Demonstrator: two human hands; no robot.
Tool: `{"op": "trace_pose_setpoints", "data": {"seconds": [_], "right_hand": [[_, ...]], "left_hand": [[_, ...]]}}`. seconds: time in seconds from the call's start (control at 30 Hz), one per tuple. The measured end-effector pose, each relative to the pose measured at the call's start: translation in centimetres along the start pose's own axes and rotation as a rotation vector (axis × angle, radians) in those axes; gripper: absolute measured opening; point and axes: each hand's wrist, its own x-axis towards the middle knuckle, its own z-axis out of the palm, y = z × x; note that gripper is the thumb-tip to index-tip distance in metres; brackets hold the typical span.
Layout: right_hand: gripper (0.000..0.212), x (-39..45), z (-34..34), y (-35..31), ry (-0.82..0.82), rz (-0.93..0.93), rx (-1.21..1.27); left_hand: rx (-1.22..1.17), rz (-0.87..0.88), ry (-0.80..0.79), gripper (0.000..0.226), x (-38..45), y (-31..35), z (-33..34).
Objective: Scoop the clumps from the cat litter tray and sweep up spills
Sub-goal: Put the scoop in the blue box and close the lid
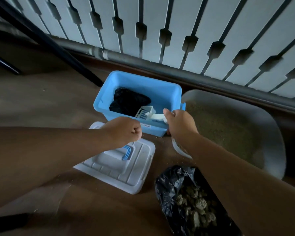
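right hand grips the scoop handle, head down inside the blue bin; left hand hangs fisted, empty. tray touches the bin's right side, clumps bagged. lower it gently, then release.

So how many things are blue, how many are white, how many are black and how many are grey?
Blue: 1, the storage bin.
White: 2, the lid (only its handle is blue) and the litter scoop.
Black: 2, the bag of clumps and the dark bundle in the bin.
Grey: 1, the litter tray.
Total: 6.
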Motion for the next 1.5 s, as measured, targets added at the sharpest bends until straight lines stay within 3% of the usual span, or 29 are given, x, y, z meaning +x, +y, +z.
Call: {"op": "trace_pose_setpoints", "data": {"seconds": [0.1, 0.2, 0.27, 0.33, 0.4, 0.5, 0.6, 0.67, 0.9, 1.13, 1.27, 1.37, 1.5], "right_hand": [[0.048, -0.7, 0.5, -0.4, 0.119, -0.082, -0.474], [0.050, -1.9, 1.3, 0.0, 0.337, -0.380, -0.973], [0.036, -3.2, 2.0, 0.3, 0.366, -0.710, -0.965], [0.014, -4.7, 3.8, 1.0, 0.133, -0.876, -0.849], [0.014, -5.8, 6.0, 2.2, -0.171, -0.596, -0.699], [0.027, -4.4, 9.0, 4.4, -0.393, 0.009, -0.453], [0.029, -2.0, 11.3, 5.6, -0.359, 0.346, -0.145], [0.045, -1.9, 12.2, 5.7, -0.276, 0.472, 0.013], [0.067, -1.9, 12.4, 5.8, -0.196, 0.605, 0.288], [0.058, -3.4, 13.7, 5.1, -0.176, 0.619, 0.119], [0.067, -4.4, 13.7, 5.3, -0.114, 0.511, -0.073], [0.060, -5.0, 13.5, 5.2, -0.089, 0.476, -0.137], [0.055, -4.8, 13.5, 5.0, -0.109, 0.454, -0.218]], "left_hand": [[0.115, -0.048, -0.101, 0.007, 0.2, -1.1, 0.7], [0.395, -0.051, -0.309, 0.030, -0.3, -1.9, 1.6], [0.586, -0.038, -0.381, 0.041, -1.0, -2.7, 2.4], [0.662, -0.032, -0.395, 0.050, -1.5, -3.5, 3.1], [0.660, -0.042, -0.409, 0.061, -1.7, -4.2, 3.7], [0.660, -0.058, -0.417, 0.079, -1.8, -4.5, 4.6], [0.669, -0.080, -0.390, 0.086, -1.5, -4.3, 5.1], [0.657, -0.098, -0.380, 0.086, -1.3, -4.2, 5.2], [0.606, -0.104, -0.384, 0.089, -1.5, -4.9, 5.2], [0.608, -0.023, -0.384, 0.053, -2.8, -4.4, 6.1], [0.525, 0.020, -0.385, 0.061, -3.1, -4.8, 6.6], [0.412, 0.019, -0.404, 0.065, -3.5, -5.1, 6.5], [0.515, 0.079, -0.183, 0.043, -3.3, -5.7, 5.9]]}}
